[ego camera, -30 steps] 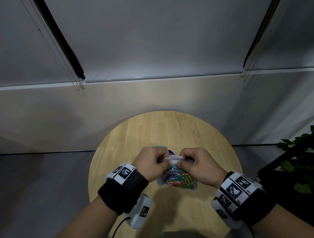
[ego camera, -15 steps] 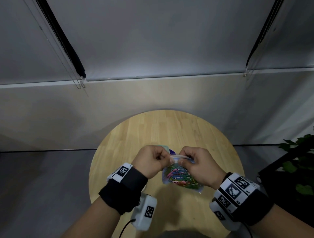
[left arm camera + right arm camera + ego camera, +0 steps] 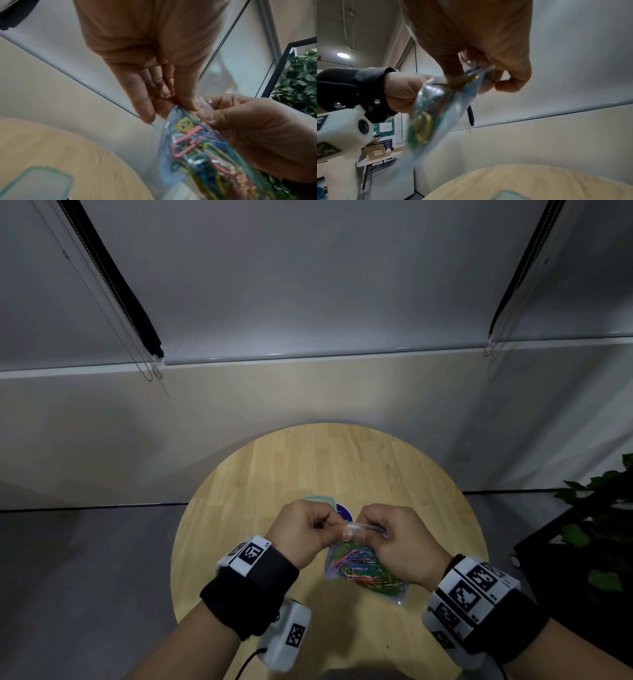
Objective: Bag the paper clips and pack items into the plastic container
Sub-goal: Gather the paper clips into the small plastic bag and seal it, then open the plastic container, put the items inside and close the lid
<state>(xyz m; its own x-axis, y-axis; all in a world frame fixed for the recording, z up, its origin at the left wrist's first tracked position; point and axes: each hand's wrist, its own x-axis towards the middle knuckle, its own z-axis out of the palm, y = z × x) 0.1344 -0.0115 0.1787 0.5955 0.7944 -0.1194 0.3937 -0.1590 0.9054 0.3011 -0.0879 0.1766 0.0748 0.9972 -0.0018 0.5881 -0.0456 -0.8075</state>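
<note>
A clear plastic bag [image 3: 363,568] full of coloured paper clips hangs above the round wooden table [image 3: 308,467]. My left hand [image 3: 305,529] pinches the left end of its top strip and my right hand [image 3: 397,535] pinches the right end. The left wrist view shows the bag [image 3: 202,152] close up, with my left hand [image 3: 180,104] and right hand [image 3: 240,121] both on its top edge. In the right wrist view the bag [image 3: 436,108] is blurred. A clear container with a green rim [image 3: 320,498] sits on the table just behind my hands, mostly hidden.
A dark blue round object [image 3: 343,512] peeks out between my hands beside the container. A green plant [image 3: 603,525] on a black stand is to the right of the table. Window blinds and a beige wall lie beyond the table's far edge.
Both hands have stayed on the bag's top strip. The bag has shifted slightly right and tilted, with its lower end swinging toward my right wrist.
</note>
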